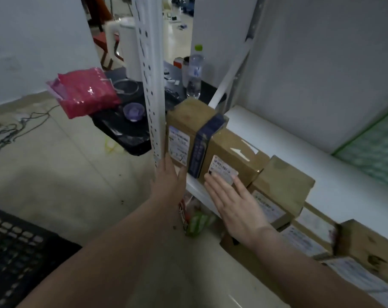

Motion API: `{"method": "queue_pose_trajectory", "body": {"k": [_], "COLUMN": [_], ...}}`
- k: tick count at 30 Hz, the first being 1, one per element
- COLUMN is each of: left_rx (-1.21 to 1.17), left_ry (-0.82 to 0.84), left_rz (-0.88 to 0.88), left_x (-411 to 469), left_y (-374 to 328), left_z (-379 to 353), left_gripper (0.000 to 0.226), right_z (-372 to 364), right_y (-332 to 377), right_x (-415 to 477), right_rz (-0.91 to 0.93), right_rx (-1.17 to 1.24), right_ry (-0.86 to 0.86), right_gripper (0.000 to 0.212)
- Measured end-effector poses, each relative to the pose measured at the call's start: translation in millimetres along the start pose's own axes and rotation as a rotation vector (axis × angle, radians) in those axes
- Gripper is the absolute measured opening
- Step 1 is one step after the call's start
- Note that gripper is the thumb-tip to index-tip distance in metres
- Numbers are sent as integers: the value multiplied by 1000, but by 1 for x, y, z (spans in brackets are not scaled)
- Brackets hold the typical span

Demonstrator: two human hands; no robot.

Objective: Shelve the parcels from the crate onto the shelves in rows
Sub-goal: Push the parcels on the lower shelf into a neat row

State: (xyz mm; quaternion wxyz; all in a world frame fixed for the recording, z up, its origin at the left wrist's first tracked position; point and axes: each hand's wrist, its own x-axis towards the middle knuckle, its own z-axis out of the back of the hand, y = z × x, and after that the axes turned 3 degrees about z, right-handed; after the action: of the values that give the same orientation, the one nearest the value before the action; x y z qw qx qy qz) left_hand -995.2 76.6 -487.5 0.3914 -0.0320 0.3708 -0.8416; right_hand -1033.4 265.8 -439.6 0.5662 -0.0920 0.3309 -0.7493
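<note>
A row of brown cardboard parcels stands along the front of a white shelf [277, 138]. The leftmost parcel [188, 121] sits by the shelf post and has a white label. Next to it is a parcel with a dark blue tape band [230, 150]. My left hand [169, 181] is flat and open, fingers against the front of the leftmost parcel beside the post. My right hand [233, 203] lies flat, fingertips on the label of the taped parcel. Further parcels [282, 185] continue to the right. A black crate [13, 252] shows at the lower left.
A white perforated upright post [151, 85] stands left of the parcels. Behind it a black table [122, 130] carries a pink bag [86, 92], a water bottle [195, 72] and a kettle. Cables lie on the floor at left. A snack packet [195, 218] rests under the shelf.
</note>
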Motion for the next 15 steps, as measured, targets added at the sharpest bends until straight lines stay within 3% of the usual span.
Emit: {"method": "queue_pose_trajectory", "body": {"k": [6,12,15], "left_rx": [28,39,20], "left_ry": [26,-147,-198], "left_rz": [-121,-188,-204], "left_x": [51,80,85], "left_y": [35,53,57], "left_z": [-70,-109,-117], "left_gripper": [72,74,74], "right_z": [-75,-120,-135], "right_y": [30,48,49], "right_x": [35,57,60], "right_rz": [-15,-64,-100], "right_rx": [-153,-257,-293], "right_ry": [33,12,-104], "right_gripper": [75,61,58]}}
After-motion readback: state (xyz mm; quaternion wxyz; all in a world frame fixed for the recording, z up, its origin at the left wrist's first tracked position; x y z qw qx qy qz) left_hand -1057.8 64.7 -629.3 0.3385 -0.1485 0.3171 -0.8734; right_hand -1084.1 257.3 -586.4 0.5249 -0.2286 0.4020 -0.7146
